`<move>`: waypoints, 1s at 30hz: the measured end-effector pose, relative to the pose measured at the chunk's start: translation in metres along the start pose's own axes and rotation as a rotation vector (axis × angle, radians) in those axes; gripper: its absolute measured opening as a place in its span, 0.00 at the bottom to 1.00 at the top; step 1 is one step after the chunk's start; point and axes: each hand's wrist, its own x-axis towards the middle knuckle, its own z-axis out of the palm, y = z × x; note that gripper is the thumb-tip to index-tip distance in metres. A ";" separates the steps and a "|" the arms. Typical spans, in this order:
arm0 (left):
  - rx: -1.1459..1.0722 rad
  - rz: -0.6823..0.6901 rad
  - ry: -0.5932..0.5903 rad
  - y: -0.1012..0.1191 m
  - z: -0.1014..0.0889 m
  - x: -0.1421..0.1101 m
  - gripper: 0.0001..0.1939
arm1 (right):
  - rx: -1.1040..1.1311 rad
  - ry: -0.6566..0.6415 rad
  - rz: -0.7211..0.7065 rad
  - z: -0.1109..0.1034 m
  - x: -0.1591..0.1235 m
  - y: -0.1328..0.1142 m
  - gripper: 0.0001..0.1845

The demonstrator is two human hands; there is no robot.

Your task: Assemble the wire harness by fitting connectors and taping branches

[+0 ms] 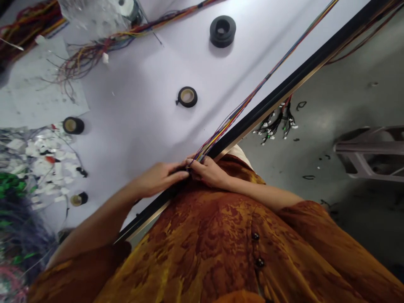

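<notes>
A long bundle of coloured wires (235, 114) runs from the upper right down along the table's edge to my hands. My right hand (208, 170) is closed around its near end. My left hand (168, 174) meets it there, thumb and fingers pinched together beside the wire ends. What sits between the left fingertips is small, dark and mostly hidden. A dark band of tape (268, 77) wraps the bundle farther up. Nearest to the hands on the table lies a black tape roll (187, 97) with its loose end sticking out.
A larger black roll (222, 31) is at the top. Other tape rolls (73, 125) lie at left near white connectors (47, 158). Another wire bundle (135, 31) crosses the upper left. The black table edge (277, 99) slants past my body; a stool (369, 153) stands right.
</notes>
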 end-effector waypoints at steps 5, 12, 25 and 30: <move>-0.296 0.158 0.208 0.020 -0.031 0.059 0.25 | -0.072 0.025 -0.071 0.008 0.003 0.005 0.16; -0.745 0.133 -0.093 0.050 0.006 0.116 0.11 | -0.187 -0.033 -0.024 0.000 -0.003 0.007 0.23; -0.647 0.158 0.048 0.012 0.034 0.056 0.25 | -0.235 -0.083 0.168 -0.020 -0.009 -0.001 0.26; -0.666 0.180 0.145 0.011 0.030 0.053 0.22 | -0.468 0.061 0.068 -0.025 -0.024 -0.012 0.18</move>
